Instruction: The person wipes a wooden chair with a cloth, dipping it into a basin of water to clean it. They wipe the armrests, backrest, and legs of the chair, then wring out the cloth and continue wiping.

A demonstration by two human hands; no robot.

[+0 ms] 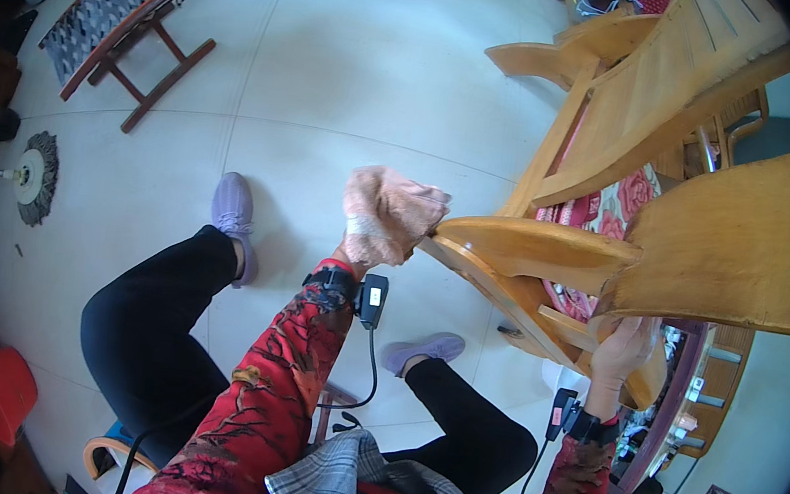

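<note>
A pink cloth covers most of my left hand, which holds it at the front end of a wooden armrest. The armrest belongs to a varnished wooden armchair on my right. My right hand grips the chair's curved wood below the broad panel, and its fingertips are partly hidden. Inside the chair lies a cushion with a red floral pattern. Each wrist wears a black strap with a small cabled device.
A folding stool with a patterned fabric seat stands at the upper left. A mop head rests on the floor at the left, with a red basin below it. Behind the chair is a long shelf crowded with small items.
</note>
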